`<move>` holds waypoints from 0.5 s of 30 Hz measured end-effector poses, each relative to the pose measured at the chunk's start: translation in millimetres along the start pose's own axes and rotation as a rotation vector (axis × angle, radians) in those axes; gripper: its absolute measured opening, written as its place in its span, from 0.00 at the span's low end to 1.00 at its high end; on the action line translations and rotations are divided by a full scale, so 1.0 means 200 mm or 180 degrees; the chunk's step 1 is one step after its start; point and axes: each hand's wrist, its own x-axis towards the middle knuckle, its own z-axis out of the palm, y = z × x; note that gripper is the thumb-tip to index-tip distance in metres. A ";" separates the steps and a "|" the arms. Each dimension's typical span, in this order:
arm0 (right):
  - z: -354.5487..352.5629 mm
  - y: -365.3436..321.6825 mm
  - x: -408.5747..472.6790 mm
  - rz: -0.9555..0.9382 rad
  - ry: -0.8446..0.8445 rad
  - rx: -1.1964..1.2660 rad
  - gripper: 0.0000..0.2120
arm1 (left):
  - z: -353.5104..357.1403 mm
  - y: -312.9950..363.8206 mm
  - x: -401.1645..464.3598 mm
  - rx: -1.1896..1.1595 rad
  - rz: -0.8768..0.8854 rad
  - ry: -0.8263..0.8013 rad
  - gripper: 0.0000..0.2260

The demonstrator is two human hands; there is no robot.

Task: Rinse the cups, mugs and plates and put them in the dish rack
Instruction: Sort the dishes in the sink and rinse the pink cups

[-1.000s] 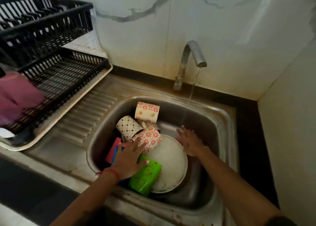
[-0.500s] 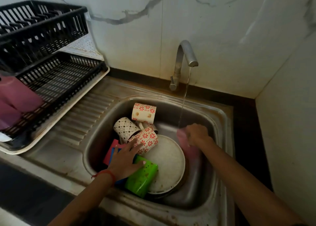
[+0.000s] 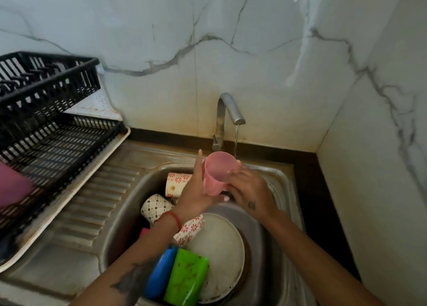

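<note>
Rack (image 3: 53,125): black, 2 tiers, far left on a white tray (image 3: 69,190); cut off at left edge. Pink item (image 3: 13,187) on lower tier, blurred, partly out of frame, type unclear.
Drainboard (image 3: 92,204): ribbed steel, btwn tray and sink.
Sink (image 3: 282,236): steel basin, near edge cut off by frame bottom.
Mugs, in basin left side: floral mug (image 3: 176,184) at far wall, on its side; dotted mug (image 3: 154,207) just nearer, part hidden by left wrist; 2nd floral mug (image 3: 190,230) under left forearm, mostly covered.
Red item (image 3: 143,231): sliver only, can't ID.
Blue cup (image 3: 160,273) and green cup (image 3: 186,280): side by side, lying down, near edge of basin, green one resting on plate rim.
Plate (image 3: 219,252): white, tilted in basin, left part hidden by cups.
Left hand (image 3: 196,187): fingers straight, palm against left side of pink cup, thumb under its base.
Pink cup (image 3: 218,172): held over basin, mouth facing up and toward camera, just left of the water stream.
Right hand (image 3: 248,190): fingers curled round cup's right side; handle, if any, hidden.
Tap (image 3: 227,118): at far wall, running; thin stream (image 3: 236,141) falls behind cup rim, landing pt hidden.
</note>
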 end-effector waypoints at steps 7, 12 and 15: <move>-0.12 0.00 0.11 -0.0026 -0.0152 -0.0257 0.16 | -0.03 0.12 0.26 0.0368 0.0693 0.0332 0.46; -0.14 0.04 0.18 0.0400 -0.1341 -0.0948 0.22 | 0.01 0.13 0.35 0.0812 0.1163 0.0512 0.30; -0.10 -0.04 0.21 0.0999 -0.1043 -0.0464 0.25 | 0.07 0.15 0.37 0.0880 0.1428 0.0545 0.28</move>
